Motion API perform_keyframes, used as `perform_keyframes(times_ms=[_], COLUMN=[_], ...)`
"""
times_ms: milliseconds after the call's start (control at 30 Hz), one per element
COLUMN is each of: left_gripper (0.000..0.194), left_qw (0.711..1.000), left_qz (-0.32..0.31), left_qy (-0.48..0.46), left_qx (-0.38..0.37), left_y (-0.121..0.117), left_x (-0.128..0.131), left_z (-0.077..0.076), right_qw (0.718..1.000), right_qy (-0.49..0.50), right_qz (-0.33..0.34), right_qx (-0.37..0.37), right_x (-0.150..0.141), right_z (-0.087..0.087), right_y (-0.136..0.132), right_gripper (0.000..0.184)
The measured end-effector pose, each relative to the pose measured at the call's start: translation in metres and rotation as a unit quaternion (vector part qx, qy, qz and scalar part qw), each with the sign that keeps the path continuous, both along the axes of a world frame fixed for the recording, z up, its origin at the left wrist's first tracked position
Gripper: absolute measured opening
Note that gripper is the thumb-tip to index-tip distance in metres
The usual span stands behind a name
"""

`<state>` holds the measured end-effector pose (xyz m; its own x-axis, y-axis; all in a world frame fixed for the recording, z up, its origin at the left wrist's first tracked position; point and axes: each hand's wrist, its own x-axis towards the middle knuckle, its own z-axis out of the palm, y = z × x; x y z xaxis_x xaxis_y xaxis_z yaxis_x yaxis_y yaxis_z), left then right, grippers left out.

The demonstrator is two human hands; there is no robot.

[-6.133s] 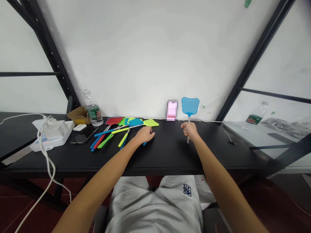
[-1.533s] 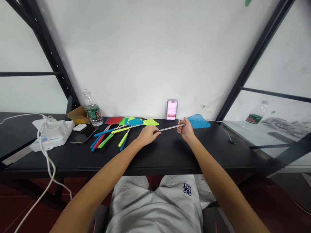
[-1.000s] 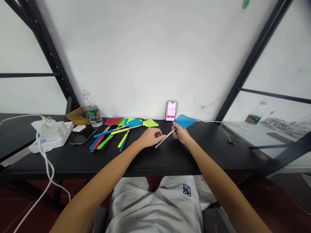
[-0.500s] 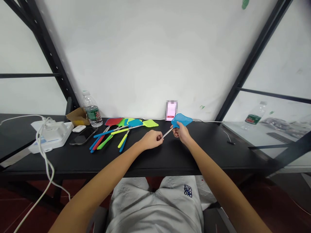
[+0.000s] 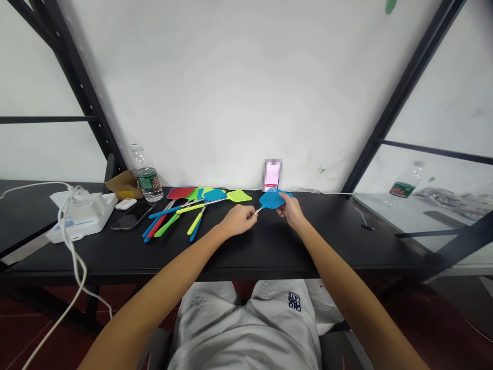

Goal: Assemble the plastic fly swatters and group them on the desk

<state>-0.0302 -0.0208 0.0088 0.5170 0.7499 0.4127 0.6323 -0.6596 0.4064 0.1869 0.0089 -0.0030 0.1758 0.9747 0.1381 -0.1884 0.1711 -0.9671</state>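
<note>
A blue fly swatter (image 5: pixel 271 198) is held between both hands over the middle of the table. My left hand (image 5: pixel 240 220) is closed around its thin metal rod, covering the handle end. My right hand (image 5: pixel 289 209) grips the right edge of the blue mesh head, fingers partly hidden behind it. To the left lies a pile of fly swatters in several colours, with a red head (image 5: pixel 180 193), a yellow-green head (image 5: pixel 239 196) and a blue head (image 5: pixel 214 195) showing. Their handles point toward me, among them a green handle (image 5: pixel 166 226).
Behind the swatter a phone (image 5: pixel 272 174) with a lit screen leans on the wall. At left stand a water bottle (image 5: pixel 148 177), a cardboard box (image 5: pixel 124 184), a dark phone (image 5: pixel 133 216), a white case (image 5: pixel 125 204) and a power strip with cables (image 5: pixel 82 213). A short cable (image 5: pixel 365 225) lies at right.
The blue swatter's head has moved left and its rod has shortened toward my left hand. My right hand has shifted from the neck to the head's right edge.
</note>
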Motion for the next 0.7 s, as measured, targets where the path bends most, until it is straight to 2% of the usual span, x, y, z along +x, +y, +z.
perform_keyframes(times_ms=[67, 200, 467, 567, 700], left_gripper=[0.029, 0.031, 0.026, 0.027, 0.028], left_qw=[1.0, 1.0, 1.0, 1.0, 1.0], left_qz=[0.004, 0.005, -0.011, -0.01, -0.015], left_qy=[0.005, 0.01, 0.006, 0.005, 0.004], left_qx=[-0.002, 0.008, 0.02, 0.026, 0.022], left_y=[-0.0002, 0.0001, 0.0036, 0.0048, 0.0032], left_x=[0.0001, -0.0001, -0.0023, -0.0026, -0.0026], left_z=[0.0, -0.0008, -0.003, -0.0032, -0.0013], right_qw=[0.998, 0.997, 1.0, 0.999, 0.995], right_qy=[0.041, 0.066, -0.014, -0.041, -0.088], right_qz=[-0.037, -0.033, -0.005, 0.002, -0.026], right_qx=[0.008, 0.011, 0.004, 0.008, 0.022], right_x=[0.0072, 0.0131, 0.0081, 0.0072, 0.008], right_z=[0.0005, 0.0008, 0.0007, 0.0007, -0.0012], right_y=[0.0048, 0.0077, 0.0038, 0.0028, 0.0042], right_gripper=[0.021, 0.012, 0.024, 0.021, 0.013])
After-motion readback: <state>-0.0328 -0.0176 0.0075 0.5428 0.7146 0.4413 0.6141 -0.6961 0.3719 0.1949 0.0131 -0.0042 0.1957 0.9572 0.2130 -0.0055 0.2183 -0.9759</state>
